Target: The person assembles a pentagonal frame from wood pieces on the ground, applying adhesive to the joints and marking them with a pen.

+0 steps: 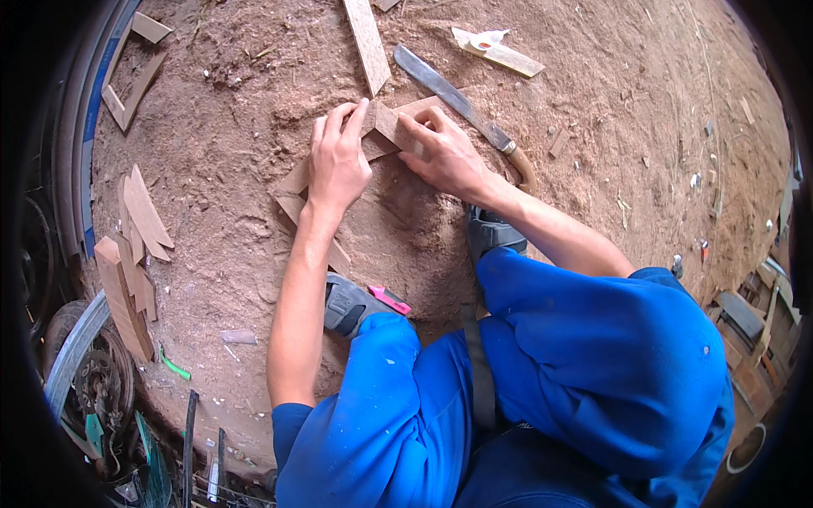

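Two short pieces of wood meet in an angled corner between my hands, just above the sandy ground. My left hand (pixel 340 162) is closed round the left wood piece (pixel 369 118), its fingertips at the top edge. My right hand (pixel 446 157) pinches the right wood piece (pixel 390 127) between thumb and fingers. Under and beside them lie more wood strips, one a wood strip (pixel 292 206) by my left wrist. A machete (pixel 440 87) with a curved wooden handle rests on the ground just beyond my right hand.
A long wood strip (pixel 367 46) lies ahead, and a board (pixel 508 57) with a small roll on it at far right. Wood offcuts (pixel 127 292) and a joined wood frame (pixel 127 106) are at left. A pink marker (pixel 389 299) lies by my left shoe (pixel 347 306).
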A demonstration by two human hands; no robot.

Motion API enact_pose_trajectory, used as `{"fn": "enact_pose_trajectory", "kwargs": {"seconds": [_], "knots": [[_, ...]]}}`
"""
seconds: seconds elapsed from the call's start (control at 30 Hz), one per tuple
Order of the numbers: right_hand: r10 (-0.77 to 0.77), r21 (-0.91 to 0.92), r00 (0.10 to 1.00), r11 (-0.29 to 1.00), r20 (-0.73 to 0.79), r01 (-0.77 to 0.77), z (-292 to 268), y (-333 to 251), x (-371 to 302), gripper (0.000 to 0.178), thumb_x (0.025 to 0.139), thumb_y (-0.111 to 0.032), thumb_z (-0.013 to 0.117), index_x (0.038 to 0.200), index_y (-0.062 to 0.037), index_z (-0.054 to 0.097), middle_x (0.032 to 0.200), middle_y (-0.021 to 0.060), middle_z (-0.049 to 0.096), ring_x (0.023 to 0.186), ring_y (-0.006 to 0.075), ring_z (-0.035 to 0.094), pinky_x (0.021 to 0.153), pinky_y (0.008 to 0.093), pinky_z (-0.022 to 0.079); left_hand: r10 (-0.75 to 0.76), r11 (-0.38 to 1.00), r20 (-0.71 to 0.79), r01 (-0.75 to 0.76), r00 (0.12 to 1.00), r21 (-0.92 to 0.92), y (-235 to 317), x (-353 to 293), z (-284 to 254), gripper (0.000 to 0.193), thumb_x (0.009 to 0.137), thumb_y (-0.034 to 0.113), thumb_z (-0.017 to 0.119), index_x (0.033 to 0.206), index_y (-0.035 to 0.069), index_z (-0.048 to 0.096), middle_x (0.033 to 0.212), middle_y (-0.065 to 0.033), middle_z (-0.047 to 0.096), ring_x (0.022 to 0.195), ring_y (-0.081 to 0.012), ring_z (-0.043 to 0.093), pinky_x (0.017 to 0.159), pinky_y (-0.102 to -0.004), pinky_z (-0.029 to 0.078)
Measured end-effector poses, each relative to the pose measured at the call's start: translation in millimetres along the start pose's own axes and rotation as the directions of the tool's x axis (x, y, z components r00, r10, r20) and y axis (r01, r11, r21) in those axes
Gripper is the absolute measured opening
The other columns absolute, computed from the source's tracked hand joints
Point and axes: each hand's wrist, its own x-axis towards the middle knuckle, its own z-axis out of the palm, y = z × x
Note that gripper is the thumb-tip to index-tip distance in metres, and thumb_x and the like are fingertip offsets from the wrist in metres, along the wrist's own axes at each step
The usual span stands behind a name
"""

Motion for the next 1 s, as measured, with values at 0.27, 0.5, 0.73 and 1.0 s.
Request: {"fn": "enact_pose_trajectory", "kwargs": {"seconds": [0.27, 0.5, 0.73, 1.0], "knots": [[0.000, 0.012, 0.998, 1.000, -0.056, 0.001, 0, 3, 0, 0.062, 0.085, -0.024, 0.083, 0.141, -0.0082, 0.063, 0.112, 0.0169, 0.062, 0.096, 0.0337, 0.067, 0.081, 0.0433, 0.056, 0.007, 1.000, 0.033, -0.007, 0.999, -0.011, -3, 1, -3, 0.060, 0.088, -0.005, 0.061, 0.147, 0.009, 0.059, 0.136, -0.0124, 0.061, 0.118, -0.0354, 0.058, 0.103, -0.0432, 0.050], [-0.007, 0.023, 0.996, 1.000, -0.087, 0.009, 4, 6, -2, 0.062, 0.085, -0.024, 0.084, 0.142, -0.0100, 0.064, 0.113, 0.0168, 0.062, 0.097, 0.0331, 0.067, 0.082, 0.0432, 0.057, 0.022, 0.999, 0.059, -0.021, 0.998, -0.032, 0, 4, -10, 0.058, 0.087, -0.008, 0.060, 0.144, 0.003, 0.060, 0.134, -0.0158, 0.061, 0.120, -0.0365, 0.058, 0.104, -0.0440, 0.051], [-0.002, 0.038, 0.994, 0.999, -0.108, 0.006, 7, 8, -4, 0.062, 0.086, -0.023, 0.083, 0.143, -0.0103, 0.063, 0.116, 0.0172, 0.063, 0.101, 0.0340, 0.067, 0.085, 0.0438, 0.057, 0.012, 1.000, 0.057, -0.010, 0.998, -0.026, 1, 3, -9, 0.057, 0.087, -0.006, 0.060, 0.144, 0.003, 0.060, 0.135, -0.0159, 0.061, 0.121, -0.0365, 0.057, 0.105, -0.0439, 0.051], [0.062, 0.051, 0.995, 0.997, -0.072, -0.058, 5, 4, -3, 0.062, 0.085, -0.025, 0.084, 0.142, -0.0107, 0.064, 0.120, 0.0178, 0.063, 0.107, 0.0352, 0.067, 0.090, 0.0446, 0.057, 0.025, 0.999, 0.076, -0.028, 0.997, 0.040, 1, 2, -8, 0.056, 0.089, -0.003, 0.060, 0.145, 0.001, 0.058, 0.137, -0.0157, 0.059, 0.121, -0.0350, 0.057, 0.105, -0.0435, 0.051]]}}
